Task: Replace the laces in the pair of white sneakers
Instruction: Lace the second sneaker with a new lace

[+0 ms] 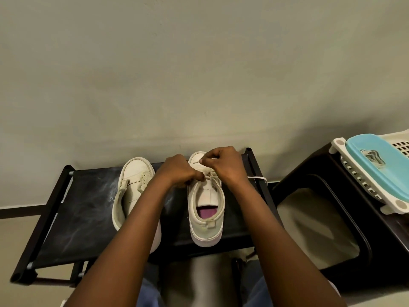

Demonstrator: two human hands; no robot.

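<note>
Beige wall [199,63] filling 12 o'clock. Black rack [88,218] at centre. Dark stand [376,251] at 3 o'clock, carrying 1 white basket [396,204], teal lid [387,169] on, contents hidden. 2 white sneakers on rack: 9 o'clock sneaker [135,173], centre sneaker [205,231] with purple insole [207,212] inside. Left hand [177,171] and right hand [223,165] close together over centre sneaker's eyelets, each pinching white lace [257,177].

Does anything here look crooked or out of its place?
Yes. The unlaced off-white sneaker on the left leans onto its side on the black fabric shelf, while the other sneaker stands upright. One end of the white lace trails over the shelf's right rail.
</note>
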